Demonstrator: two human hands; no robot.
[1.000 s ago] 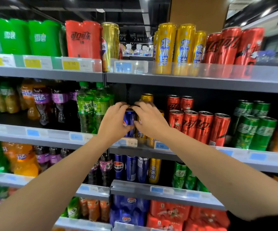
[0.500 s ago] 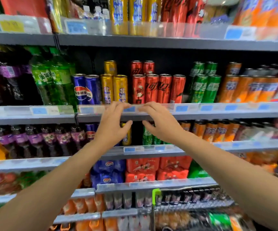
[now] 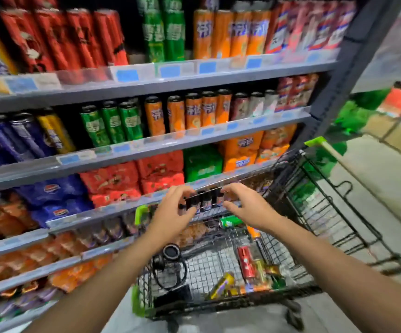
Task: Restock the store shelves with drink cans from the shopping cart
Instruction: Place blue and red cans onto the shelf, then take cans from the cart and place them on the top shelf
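Loose drink cans lay on their sides in the wire basket of the shopping cart: a red can near the middle of the basket floor, a yellow can just in front of it toward the near wall, a green can farther back beneath the hands, and a blurred cluster of further cans to the right of the red one. A black device with a coiled cable occupied the near left corner of the basket. Above the far part of the basket, the left hand and the right hand were held side by side, palms down, fingers spread and lightly bent, each empty; a dark blurred object between their fingertips could not be identified, and contact with it could not be judged. The cart stood just beside the store shelves, which filled the left and upper field. The upper tier carried red, green and orange cans; the tier below carried blue, yellow, green and orange cans; the lower tiers carried blue, red, green and orange multipacks. Blue price labels lined the shelf edges. The cart's green-tipped handle pointed to the right over a grey floor
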